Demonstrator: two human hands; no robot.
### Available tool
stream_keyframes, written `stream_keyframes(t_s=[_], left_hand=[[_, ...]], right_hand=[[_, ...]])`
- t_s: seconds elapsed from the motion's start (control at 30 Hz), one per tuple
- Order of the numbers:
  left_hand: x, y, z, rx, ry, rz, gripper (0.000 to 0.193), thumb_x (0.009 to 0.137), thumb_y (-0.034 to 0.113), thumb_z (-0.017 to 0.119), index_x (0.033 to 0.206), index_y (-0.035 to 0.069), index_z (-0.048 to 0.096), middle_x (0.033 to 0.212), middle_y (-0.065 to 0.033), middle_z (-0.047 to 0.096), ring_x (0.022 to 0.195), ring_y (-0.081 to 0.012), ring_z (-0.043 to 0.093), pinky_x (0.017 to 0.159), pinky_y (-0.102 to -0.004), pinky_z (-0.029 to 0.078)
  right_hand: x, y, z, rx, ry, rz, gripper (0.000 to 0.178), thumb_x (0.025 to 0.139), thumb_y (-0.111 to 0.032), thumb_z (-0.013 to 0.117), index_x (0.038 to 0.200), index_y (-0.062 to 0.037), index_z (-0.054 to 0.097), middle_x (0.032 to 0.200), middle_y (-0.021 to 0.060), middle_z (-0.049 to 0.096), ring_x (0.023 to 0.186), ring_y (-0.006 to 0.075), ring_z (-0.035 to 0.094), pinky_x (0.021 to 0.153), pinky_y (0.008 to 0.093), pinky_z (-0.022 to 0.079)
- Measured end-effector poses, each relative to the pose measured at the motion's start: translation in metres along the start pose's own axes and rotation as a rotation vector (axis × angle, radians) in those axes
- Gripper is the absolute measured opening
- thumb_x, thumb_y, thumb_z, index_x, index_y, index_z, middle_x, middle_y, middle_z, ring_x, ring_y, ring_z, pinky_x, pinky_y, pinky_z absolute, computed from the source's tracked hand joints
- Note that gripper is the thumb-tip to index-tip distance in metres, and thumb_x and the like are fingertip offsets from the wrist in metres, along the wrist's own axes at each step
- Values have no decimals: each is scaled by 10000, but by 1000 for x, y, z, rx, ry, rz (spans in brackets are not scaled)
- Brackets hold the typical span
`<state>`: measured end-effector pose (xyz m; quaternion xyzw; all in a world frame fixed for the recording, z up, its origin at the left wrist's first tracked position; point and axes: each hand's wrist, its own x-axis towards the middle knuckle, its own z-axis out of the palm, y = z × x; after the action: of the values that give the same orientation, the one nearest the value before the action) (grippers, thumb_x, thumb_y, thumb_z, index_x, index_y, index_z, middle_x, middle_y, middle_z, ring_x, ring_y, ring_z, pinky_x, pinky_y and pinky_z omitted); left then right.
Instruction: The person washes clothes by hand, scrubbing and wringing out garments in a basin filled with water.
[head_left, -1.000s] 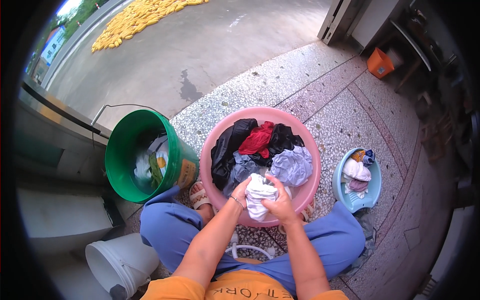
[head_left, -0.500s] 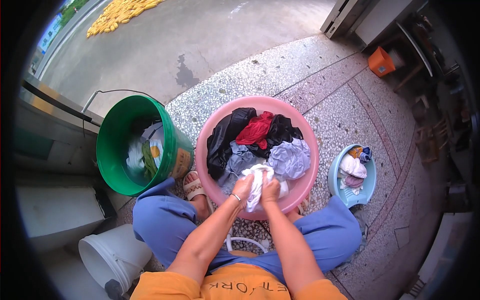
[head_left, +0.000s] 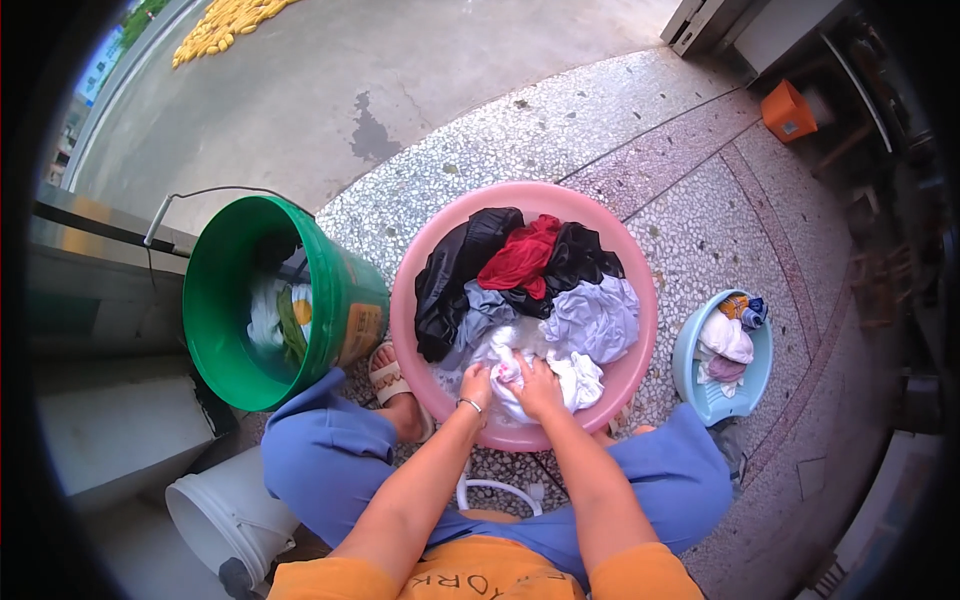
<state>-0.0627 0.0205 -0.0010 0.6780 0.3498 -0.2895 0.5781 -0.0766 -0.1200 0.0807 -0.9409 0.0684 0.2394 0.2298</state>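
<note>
We see a rumpled white cloth [head_left: 509,370] with a small pink-red mark, softly folded, low in the round, smooth pink plastic basin [head_left: 530,193]. Our left hand [head_left: 475,386] curls closed on it; our right hand [head_left: 538,387] lies across it, fingers extended, whether gripping we cannot tell. Beyond lie crinkled lavender cloth [head_left: 596,320], creased red fabric [head_left: 520,255] and glossy black fabric [head_left: 450,275].

Left forearm [head_left: 408,480] and right forearm [head_left: 590,475] angled forward, converging, elbows only slightly bent. Left hand [head_left: 476,386] was curled; right hand [head_left: 538,390] sat just beside it, back up, fingers forward. Fingertips partly hidden, grip unclear. Knees were bent, spread wide.
</note>
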Motion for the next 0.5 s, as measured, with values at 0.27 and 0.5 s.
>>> stream_keyframes(t_s=[0.27,0.5], left_hand=[[-35,48,3,-208,-225,-124,367,854,331,480,1185,172,473,819,11,524,702,-138,506,608,-322,450],[-40,88,9,-766,-474,-278,660,768,406,652,1277,150,319,1095,-89,494,932,-239,545,771,-409,475]], right_hand=[[28,12,-11,336,270,238,283,781,-271,548,912,-27,607,854,202,616,810,338,595,736,401,455],[-44,-67,-71,1108,112,-117,214,798,-146,480,866,13,608,764,29,605,678,100,521,607,267,428]])
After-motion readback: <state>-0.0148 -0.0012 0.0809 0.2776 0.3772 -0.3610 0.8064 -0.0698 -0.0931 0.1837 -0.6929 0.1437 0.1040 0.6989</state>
